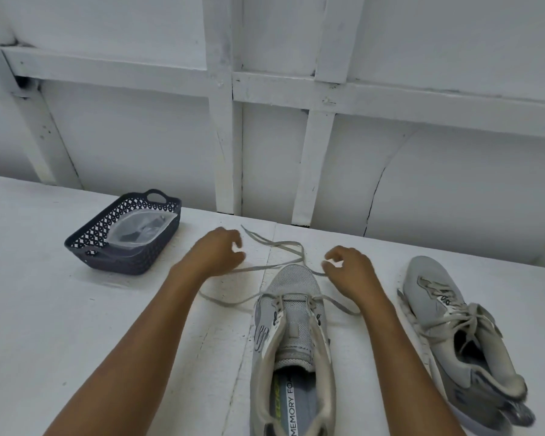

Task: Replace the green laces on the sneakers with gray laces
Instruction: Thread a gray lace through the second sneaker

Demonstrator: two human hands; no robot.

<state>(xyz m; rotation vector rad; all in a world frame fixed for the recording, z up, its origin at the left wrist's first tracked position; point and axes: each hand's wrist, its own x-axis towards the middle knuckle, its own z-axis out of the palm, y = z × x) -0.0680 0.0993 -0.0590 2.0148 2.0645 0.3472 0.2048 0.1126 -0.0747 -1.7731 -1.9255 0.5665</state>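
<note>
Though slack, gray lace [283, 244] pinched in right grip [348, 272]; left grip [213, 254] loosely spread beside it

Soft, even, cool light; faint shadows on the worktop [76, 325]. Edges bend; left hand [216, 251] and right hand [350, 269] slightly blurred.

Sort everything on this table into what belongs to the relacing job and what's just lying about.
Job:
middle sneaker
gray lace, through its lowest eyelets
second sneaker on the right, already laced

Lying about:
dark basket
clear plastic bag inside it, contents unclear
</note>
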